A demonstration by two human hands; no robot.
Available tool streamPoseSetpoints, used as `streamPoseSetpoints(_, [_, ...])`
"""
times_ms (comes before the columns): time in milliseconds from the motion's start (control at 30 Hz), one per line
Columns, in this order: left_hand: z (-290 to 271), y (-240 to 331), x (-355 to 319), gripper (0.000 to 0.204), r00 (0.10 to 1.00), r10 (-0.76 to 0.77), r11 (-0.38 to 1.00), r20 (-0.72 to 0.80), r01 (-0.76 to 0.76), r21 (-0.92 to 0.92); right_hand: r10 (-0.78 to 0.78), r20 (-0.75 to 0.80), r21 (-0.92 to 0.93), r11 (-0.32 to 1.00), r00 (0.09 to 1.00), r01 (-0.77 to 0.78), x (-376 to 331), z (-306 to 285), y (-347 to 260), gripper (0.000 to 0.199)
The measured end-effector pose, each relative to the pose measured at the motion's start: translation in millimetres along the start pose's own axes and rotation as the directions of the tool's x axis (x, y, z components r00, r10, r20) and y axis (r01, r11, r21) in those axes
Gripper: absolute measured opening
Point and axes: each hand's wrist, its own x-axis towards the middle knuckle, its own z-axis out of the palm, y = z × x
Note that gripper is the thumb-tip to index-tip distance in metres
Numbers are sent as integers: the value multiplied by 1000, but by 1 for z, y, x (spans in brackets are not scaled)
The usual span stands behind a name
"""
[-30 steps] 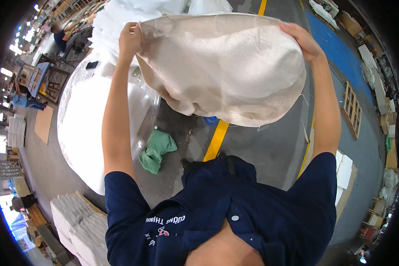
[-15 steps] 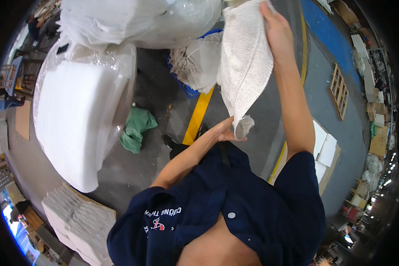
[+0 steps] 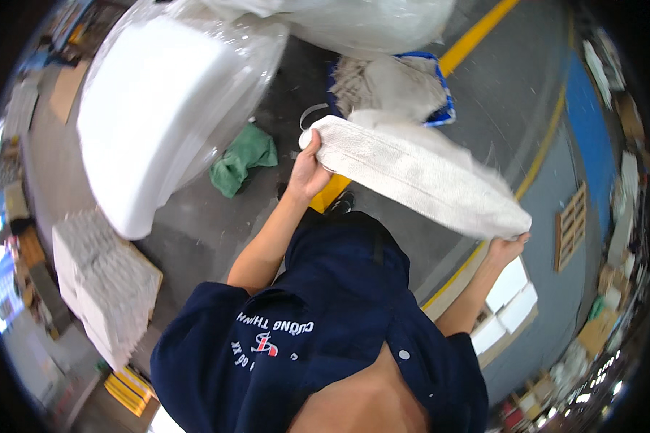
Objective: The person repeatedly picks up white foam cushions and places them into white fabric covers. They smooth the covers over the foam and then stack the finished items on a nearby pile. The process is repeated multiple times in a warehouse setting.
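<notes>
Cloth: a long, off-white folded woven cloth point(image 3: 419, 173) stretched slantwise between both hands, above the floor and in front of the person's chest
Left hand: the left hand point(image 3: 309, 169) has its grip clamped on the cloth's upper end, fingers curled over the folded edge, thumb underneath
Right hand: the right hand point(image 3: 509, 247) holds the cloth's lower end from below; its grip is closed on that end, though the cloth hides most of the fingers
Blue bin: a blue-rimmed bin point(image 3: 440, 90) sits on the floor just beyond the cloth, filled with more pale cloths point(image 3: 390, 83)
Green rag: a crumpled green rag point(image 3: 242, 159) lies on the floor beside the cloth's upper end, near the left hand but apart from it
Wrapped bundle: a large white bundle in clear plastic point(image 3: 159, 108) stands further off from the cloth, past the green rag
Upper bag: another clear plastic bag of white material point(image 3: 361, 22) lies beyond the blue bin
Stacked sheets: a stack of white sheets point(image 3: 101, 281) rests well apart from the cloth, below the wrapped bundle
Yellow line: a yellow floor line point(image 3: 477, 36) runs under the cloth, passing beside the bin
White blocks: white blocks on a board point(image 3: 513, 307) lie just below the cloth's lower end, beside the right forearm
Wooden pallet: a small wooden pallet point(image 3: 572, 225) lies on the floor beyond the cloth's lower end
Clothing: the person wears a dark blue shirt point(image 3: 318, 339)
</notes>
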Motion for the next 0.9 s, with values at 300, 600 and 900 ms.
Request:
streamPoseSetpoints(300, [115,31,-43,58,914,404,877,37,-398,269,103,186,379,910,977,-168,25,46,5,46])
streamPoseSetpoints(600, [313,99,-156,71,504,359,706,785,-697,125,-552,532,170,813,643,557,-86,340,-58,67])
streamPoseSetpoints(900, [463,317,-218,78,59,516,370,854,-915,-160,-315,927,364,886,203,-288,-261,761,-13,81])
